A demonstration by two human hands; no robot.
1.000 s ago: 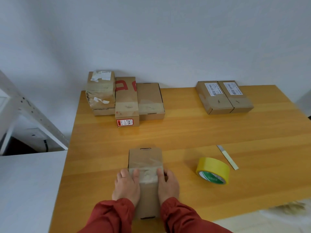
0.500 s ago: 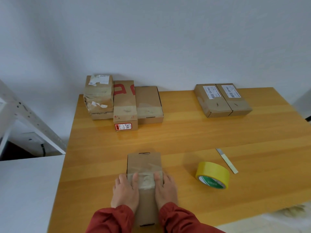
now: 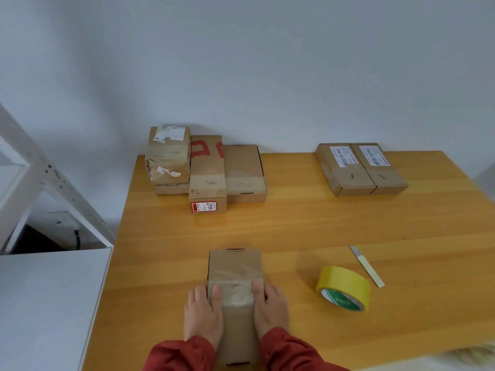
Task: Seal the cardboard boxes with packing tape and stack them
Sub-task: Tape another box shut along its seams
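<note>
Box (image 3: 235,266) lies at near edge of tabletop (image 3: 294,226), centre, with clear tape band (image 3: 235,293) across the top. L hand (image 3: 203,314) and R hand (image 3: 271,309) flank it, fingers straight, flat, pressing the band ends. Yellow roll (image 3: 344,287) to R, apart from the box. Strip (image 3: 367,266) near roll. Box group (image 3: 206,170) rear L; 2 boxes (image 3: 359,170) rear R.

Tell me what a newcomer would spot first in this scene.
The left hand and right hand press flat on either side of a taped cardboard box at the table's near edge. A bright yellow tape roll sits just to its right. Taped boxes cluster at the far left, with a labelled pair at the far right.
</note>
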